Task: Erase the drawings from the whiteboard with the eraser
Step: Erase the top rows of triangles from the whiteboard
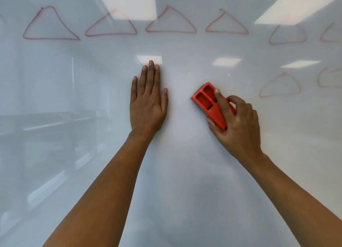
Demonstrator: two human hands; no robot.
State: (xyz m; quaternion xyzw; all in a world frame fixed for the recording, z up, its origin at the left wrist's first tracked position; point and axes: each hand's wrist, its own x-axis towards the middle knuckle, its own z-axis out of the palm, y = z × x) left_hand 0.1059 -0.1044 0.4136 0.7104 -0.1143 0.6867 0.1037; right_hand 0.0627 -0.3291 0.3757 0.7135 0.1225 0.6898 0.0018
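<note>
A glossy whiteboard (pixel 74 98) fills the view. Along its top runs a row of several red triangle drawings (pixel 171 21), fainter toward the right. Two more faint triangles (pixel 279 85) sit lower at the right edge. My right hand (pixel 238 124) grips a red eraser (pixel 207 102) against the board, right of centre, index finger lying along its back. The eraser points up and to the left, well below the top row. My left hand (pixel 148 102) lies flat on the board with straight fingers, just left of the eraser and apart from it.
Ceiling lights and room furniture reflect in the board's surface. The board around and below both hands carries no marks. No frame, tray or edge of the board shows.
</note>
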